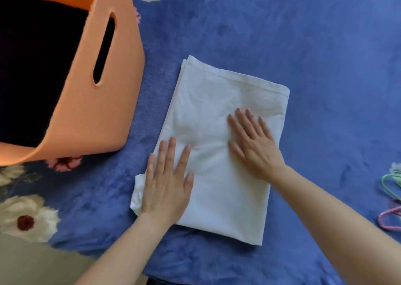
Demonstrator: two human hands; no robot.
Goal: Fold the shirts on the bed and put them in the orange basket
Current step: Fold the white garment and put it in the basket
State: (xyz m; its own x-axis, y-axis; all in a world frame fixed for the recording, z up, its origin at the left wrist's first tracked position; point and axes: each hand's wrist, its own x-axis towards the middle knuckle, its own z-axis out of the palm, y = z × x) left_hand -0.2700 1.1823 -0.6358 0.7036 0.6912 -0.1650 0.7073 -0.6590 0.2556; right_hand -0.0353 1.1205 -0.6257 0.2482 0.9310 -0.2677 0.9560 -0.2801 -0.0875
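Left hand [166, 184] and right hand [252, 145]: both flat, fingers straight, pressing on folded white shirt [219, 132], gripping nothing. Shirt lies on blue floral bedspread [314, 45], just right of orange basket [104, 115] holding dark cloth [32, 67]

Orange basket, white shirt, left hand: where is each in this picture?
orange basket [91, 119]: head view, outer wall below the handle slot.
white shirt [217, 93]: head view, bare cloth near its far edge.
left hand [166, 189]: head view, back of the hand.
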